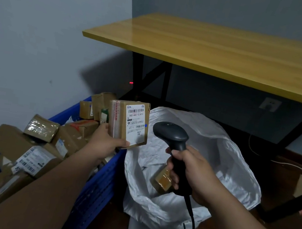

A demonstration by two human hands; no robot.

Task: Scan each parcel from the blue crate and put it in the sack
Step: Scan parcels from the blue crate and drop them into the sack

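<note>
My left hand (106,142) is gripping a small brown parcel (128,123) by its lower edge, thumb curled over the near face and fingers wrapped behind, holding it upright with the white shipping label (135,124) facing me. My right hand (191,173) is wrapped tightly round the grip of the black handheld scanner (171,134), fingers curled and pressed together, the scanner head sitting just right of the parcel and level with its lower half. A red spot (131,82) is showing on the dark area beyond and above the parcel, so I am judging that the beam is missing the barcode and this parcel is not yet scanned. Directly under my right fingers, the white sack (217,162) is standing open; one brown parcel in sack (163,178) is lying just below my knuckles, so at least one item looks done. Left of and below my left hand, the blue crate (101,185) is holding many cardboard parcels heaped above its rim, so I estimate the bulk of the work is remaining. The scanner's cable (192,223) is hanging down across the sack's near rim and could snag when I am dropping parcels in. Beyond both hands, a yellow-topped table (223,50) on black legs is standing against the grey wall; a wall socket (270,105) is showing beneath it.
</note>
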